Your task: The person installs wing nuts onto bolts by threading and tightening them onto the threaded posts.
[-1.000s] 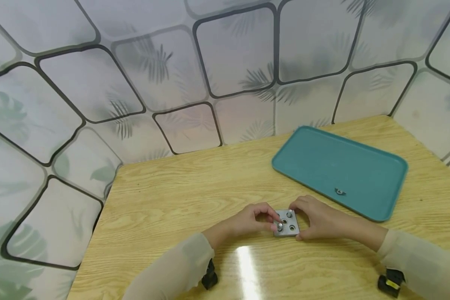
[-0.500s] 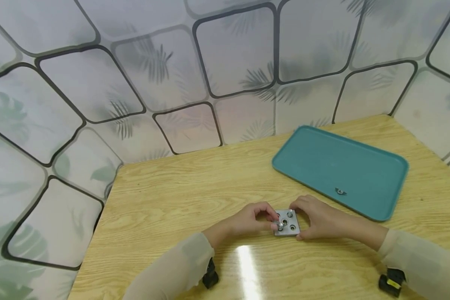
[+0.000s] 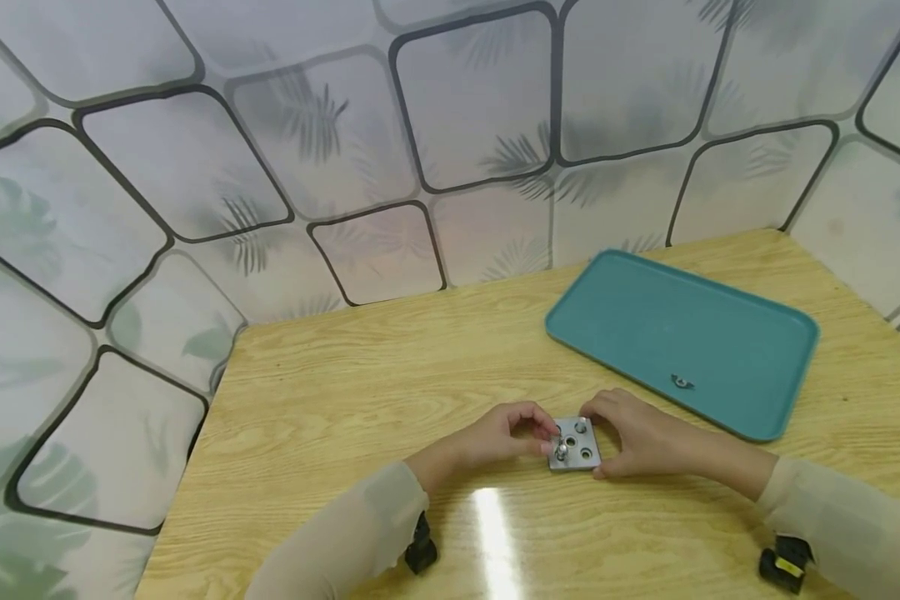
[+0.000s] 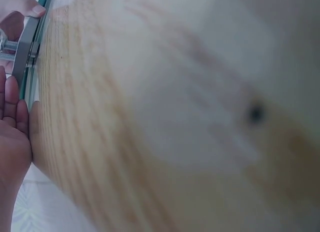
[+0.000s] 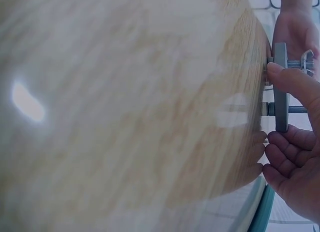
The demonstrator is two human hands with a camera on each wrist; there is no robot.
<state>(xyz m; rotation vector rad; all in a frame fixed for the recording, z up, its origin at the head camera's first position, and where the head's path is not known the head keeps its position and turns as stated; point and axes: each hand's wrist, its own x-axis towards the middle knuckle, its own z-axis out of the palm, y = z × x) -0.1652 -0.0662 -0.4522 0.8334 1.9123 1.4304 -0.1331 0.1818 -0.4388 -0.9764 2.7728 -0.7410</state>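
In the head view, a square metal plate [image 3: 574,461] with several holes stands between the two hands. The right hand [image 3: 637,433] grips its right side, thumb at the near corner and fingers at the far one. Two bolts rise through the plate; the far bolt [image 3: 581,425] is bare on top. A wing nut [image 3: 562,451] sits on the near-left bolt, its wings clear in the right wrist view. The left hand [image 3: 506,435] has its thumb and bent index finger at this wing nut. Bolt heads show beneath the plate [image 5: 281,91] in the right wrist view.
A teal tray [image 3: 682,325] lies at the back right of the wooden table [image 3: 360,392], with another wing nut [image 3: 681,382] near its front edge. A patterned curtain [image 3: 487,100] closes off the back and sides.
The left index finger has drawn back a little from over the wing nut, whose wings have turned. The right hand and plate stay almost still.
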